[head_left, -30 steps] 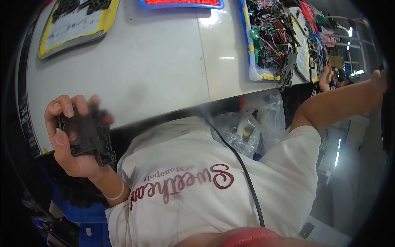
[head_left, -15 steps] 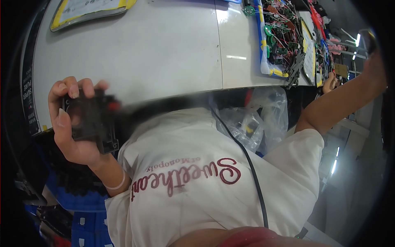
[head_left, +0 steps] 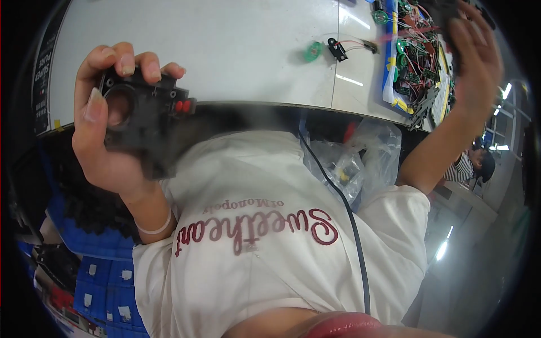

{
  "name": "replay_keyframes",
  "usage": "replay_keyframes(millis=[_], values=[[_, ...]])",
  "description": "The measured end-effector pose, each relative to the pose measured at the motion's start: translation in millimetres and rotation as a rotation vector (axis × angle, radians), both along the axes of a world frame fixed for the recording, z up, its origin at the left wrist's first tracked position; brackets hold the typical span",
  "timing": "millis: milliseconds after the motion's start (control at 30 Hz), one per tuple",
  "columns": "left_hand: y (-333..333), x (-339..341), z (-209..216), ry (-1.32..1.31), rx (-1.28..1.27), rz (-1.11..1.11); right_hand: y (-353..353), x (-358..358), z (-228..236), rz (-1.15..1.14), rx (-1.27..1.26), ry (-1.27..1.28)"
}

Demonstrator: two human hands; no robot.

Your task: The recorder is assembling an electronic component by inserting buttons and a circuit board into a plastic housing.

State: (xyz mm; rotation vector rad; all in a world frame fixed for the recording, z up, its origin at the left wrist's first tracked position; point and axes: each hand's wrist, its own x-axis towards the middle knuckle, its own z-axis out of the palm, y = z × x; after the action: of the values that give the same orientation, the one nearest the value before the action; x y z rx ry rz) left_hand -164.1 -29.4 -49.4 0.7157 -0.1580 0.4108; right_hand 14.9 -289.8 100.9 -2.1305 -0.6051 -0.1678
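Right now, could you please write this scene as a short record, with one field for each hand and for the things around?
left hand: holds the black housing
housing: round opening, red buttons on its right side
right hand: raised beside the tray in view; dark blurred thing at the fingers, grip unclear
tray: blue rim, yellow tape, heaped with wired boards
table: pale; green disc and black part show against it, contact unclear
below table edge: clear bag

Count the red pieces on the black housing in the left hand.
2: one red piece and, just right of it, another, both at the right edge of the black housing held in the left hand. Others may hide on its far side.
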Motion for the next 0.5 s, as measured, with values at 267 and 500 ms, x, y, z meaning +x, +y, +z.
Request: replay_keyframes(millis=[267,500], values=[[2,0,2,0.072,0.005,-0.014,-48,30,-80,0.081,-0.410,0.037],[-2,4,1,0.065,0.021,-0.044,-25,13,-52,0.316,-0.566,-0.238]])
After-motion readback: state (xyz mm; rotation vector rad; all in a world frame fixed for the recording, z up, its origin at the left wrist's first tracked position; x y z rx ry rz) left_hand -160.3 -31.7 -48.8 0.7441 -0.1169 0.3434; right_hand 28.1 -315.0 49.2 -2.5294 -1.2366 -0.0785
